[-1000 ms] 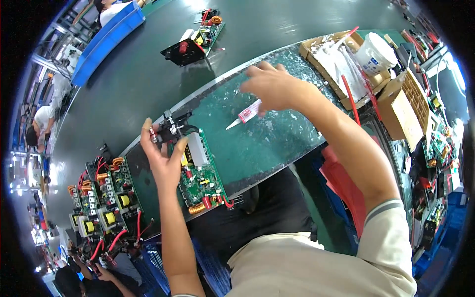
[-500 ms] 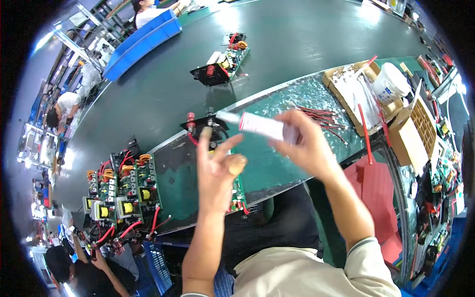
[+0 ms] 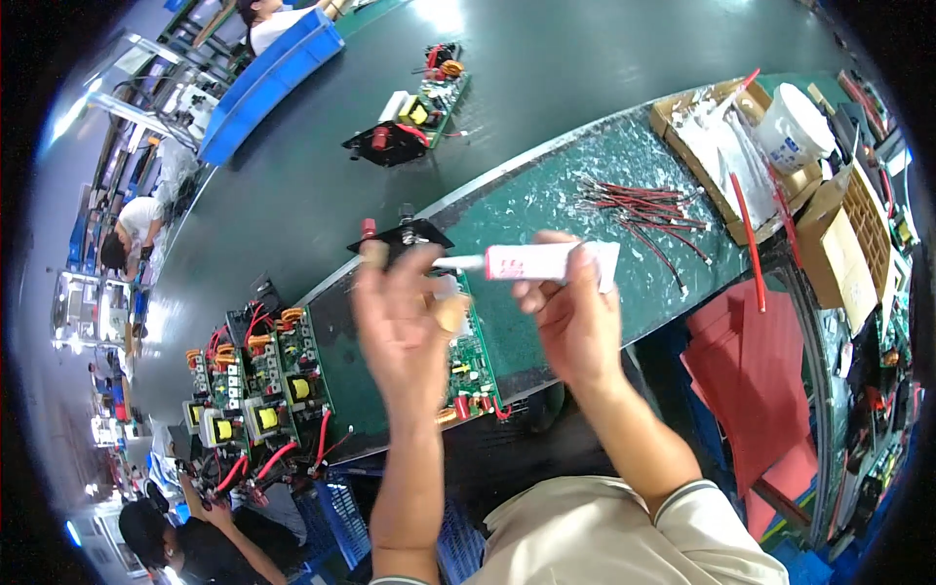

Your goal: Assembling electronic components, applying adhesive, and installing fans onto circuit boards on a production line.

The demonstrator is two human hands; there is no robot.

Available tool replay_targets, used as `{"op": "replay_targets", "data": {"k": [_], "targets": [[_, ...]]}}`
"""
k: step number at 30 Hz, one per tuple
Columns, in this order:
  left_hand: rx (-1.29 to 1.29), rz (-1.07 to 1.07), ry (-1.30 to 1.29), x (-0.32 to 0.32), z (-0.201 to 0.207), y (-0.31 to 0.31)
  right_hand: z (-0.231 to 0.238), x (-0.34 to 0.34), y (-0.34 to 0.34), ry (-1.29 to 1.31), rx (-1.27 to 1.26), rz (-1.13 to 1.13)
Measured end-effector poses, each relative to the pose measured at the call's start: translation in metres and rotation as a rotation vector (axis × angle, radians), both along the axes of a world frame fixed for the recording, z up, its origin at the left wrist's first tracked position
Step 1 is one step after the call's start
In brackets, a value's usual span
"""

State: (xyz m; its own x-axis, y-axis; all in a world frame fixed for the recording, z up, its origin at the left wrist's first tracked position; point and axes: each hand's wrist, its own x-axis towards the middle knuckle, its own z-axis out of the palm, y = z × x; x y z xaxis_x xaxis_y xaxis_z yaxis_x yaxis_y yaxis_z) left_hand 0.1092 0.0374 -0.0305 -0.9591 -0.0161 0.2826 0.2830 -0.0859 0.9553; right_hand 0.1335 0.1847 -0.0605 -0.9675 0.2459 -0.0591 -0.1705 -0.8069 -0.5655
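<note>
Clearly, our right hand (image 3: 577, 322) has its grip wrapped around the white tube (image 3: 526, 261) above the surface (image 3: 639, 304), the nozzle (image 3: 462, 262) pointing left toward our left hand (image 3: 398, 327), which is too blurred for us to tell whether it holds anything. Partly behind that hand stands a green circuit board (image 3: 476, 363), and farther right we see red-and-black wires (image 3: 645, 202) near a cardboard tray (image 3: 704, 183).

From the wearer's head, my one fisheye looks down past the shirt (image 3: 575, 531) onto the nearby left hand (image 3: 400, 327), right hand (image 3: 577, 327) and counter (image 3: 512, 210); the view's rim bends, so depth may mislead me.
</note>
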Motion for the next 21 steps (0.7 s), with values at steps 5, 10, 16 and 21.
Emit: {"op": "replay_targets", "data": {"k": [5, 10, 16, 21], "targets": [[-1.331, 0.187, 0.417, -0.046, 0.021, -0.044, -0.032, -0.012, 0.02, -0.143, 0.448, -0.079], [-1.156, -0.004, 0.207, -0.068, 0.009, -0.047, -0.036, -0.01, 0.001, -0.132, 0.556, 0.001], [-1.143, 0.269, 0.23, -0.064, -0.003, -0.012, -0.047, -0.011, -0.006, -0.124, 0.611, -0.027], [-1.141, 0.382, 0.303, -0.069, -0.013, -0.006, -0.038, -0.017, -0.002, -0.182, 0.571, 0.008]]}}
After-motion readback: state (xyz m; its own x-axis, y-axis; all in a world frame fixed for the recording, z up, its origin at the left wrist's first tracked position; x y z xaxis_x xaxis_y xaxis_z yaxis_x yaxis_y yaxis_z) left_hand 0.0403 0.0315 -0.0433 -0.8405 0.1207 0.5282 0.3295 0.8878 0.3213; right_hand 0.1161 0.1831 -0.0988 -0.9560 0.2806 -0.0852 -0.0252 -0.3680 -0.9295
